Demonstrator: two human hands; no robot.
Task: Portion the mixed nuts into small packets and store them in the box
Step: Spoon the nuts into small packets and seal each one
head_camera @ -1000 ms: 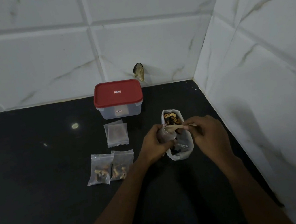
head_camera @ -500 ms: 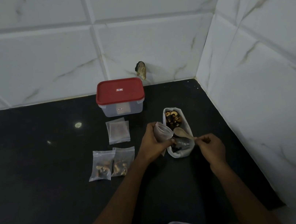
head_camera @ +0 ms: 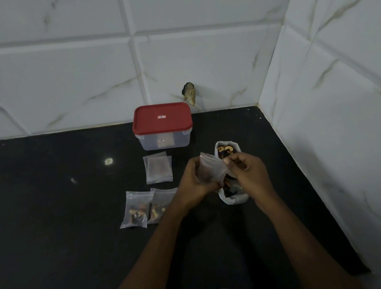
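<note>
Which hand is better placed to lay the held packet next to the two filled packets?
Left, probably. The left hand grips the packet by its body and is nearer the filled packets; the right hand only pinches its top edge, over the nut container.

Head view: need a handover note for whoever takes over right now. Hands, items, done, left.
Left hand grips a clear packet over the white nut container. Right hand pinches the packet's mouth edge. What is inside the packet is unclear.
Two filled packets lie side by side on the counter, left of the hands. The empty packets are stacked behind them, and the box stands behind those with its red lid on.
Done: two packets filled.
Left: finish this packet, fill more, open the box, store all packets.
</note>
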